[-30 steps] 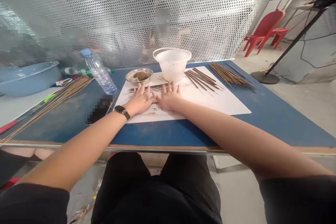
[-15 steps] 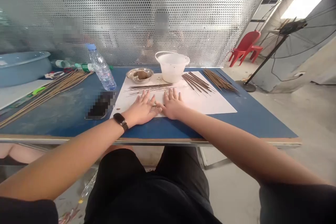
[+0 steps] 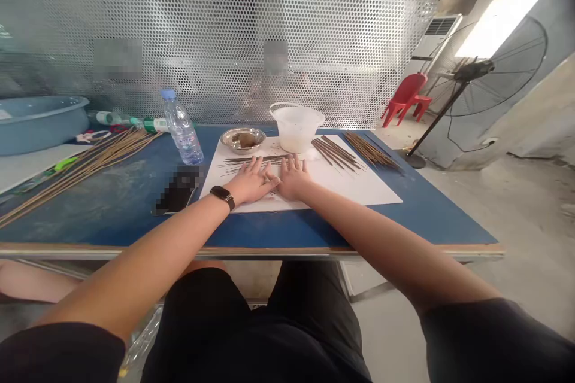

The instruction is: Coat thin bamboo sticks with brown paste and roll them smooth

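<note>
My left hand (image 3: 251,181) lies palm down on a white sheet (image 3: 354,187), fingers spread, with a black wristband on its wrist. My right hand (image 3: 291,178) rests flat beside it, the two almost touching. Both hold nothing. Their fingertips reach a row of thin brown sticks (image 3: 256,160) lying across the sheet. Farther along the sheet are loose brown sticks (image 3: 335,152). Beyond the fingers stand a steel bowl (image 3: 230,140) holding a brown lump (image 3: 245,140) and a white plastic bucket (image 3: 296,128).
The blue table (image 3: 103,215) holds a long bundle of sticks (image 3: 85,163), another bundle (image 3: 371,150), a water bottle (image 3: 181,128) and a blurred phone (image 3: 177,190). A light blue basin (image 3: 36,125) sits far left. A perforated metal screen (image 3: 224,30) stands behind the table, with blurred people beyond.
The view has tilted upward, showing more of the screen and room. Both hands stay flat on the sheet, side by side, with no clear shift.
</note>
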Tool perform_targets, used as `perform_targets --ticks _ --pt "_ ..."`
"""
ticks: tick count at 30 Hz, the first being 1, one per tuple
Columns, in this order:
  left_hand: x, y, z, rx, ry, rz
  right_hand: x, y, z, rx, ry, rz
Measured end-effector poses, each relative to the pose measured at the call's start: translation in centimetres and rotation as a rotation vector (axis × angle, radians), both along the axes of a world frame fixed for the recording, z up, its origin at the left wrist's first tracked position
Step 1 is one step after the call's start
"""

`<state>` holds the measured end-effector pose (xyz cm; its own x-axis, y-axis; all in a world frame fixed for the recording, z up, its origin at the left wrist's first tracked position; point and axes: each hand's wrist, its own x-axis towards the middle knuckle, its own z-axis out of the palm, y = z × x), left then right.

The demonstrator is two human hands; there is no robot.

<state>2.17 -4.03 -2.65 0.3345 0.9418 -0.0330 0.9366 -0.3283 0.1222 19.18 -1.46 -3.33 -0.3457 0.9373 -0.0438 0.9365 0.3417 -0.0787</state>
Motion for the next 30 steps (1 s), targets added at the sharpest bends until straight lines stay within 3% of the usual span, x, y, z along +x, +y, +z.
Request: perform_targets --ticks 5,10,13,19,22,25,30 --pt "-0.6 2.5 -0.2 0.044 0.015 -0.086 0.0 1.9 0.2 0.087 -0.038 0.094" --pt "-0.9 2.3 -0.4 0.045 -0.008 -0.112 0.3 1.5 0.4 0.029 -0.074 0.16" --pt "-0.7 0.5 -0.2 0.03 -0.003 -0.129 1.1 -0.3 0.4 -0.012 -0.074 0.199" --pt "0.4 -5.9 -0.2 0.048 0.017 -0.152 3.5 -6.6 0.0 0.006 -0.028 0.235" --pt "0.7 -8.3 -0.4 0.057 0.008 -0.122 3.9 -8.4 -0.2 0.032 -0.008 0.216" --pt "0.6 -8.2 -0.2 0.004 -0.013 -0.048 3.0 -7.5 -0.2 0.069 0.027 0.215" --pt "-0.4 -3.5 0.3 -0.04 -0.006 0.006 0.3 -1.8 0.0 0.114 0.032 0.191"
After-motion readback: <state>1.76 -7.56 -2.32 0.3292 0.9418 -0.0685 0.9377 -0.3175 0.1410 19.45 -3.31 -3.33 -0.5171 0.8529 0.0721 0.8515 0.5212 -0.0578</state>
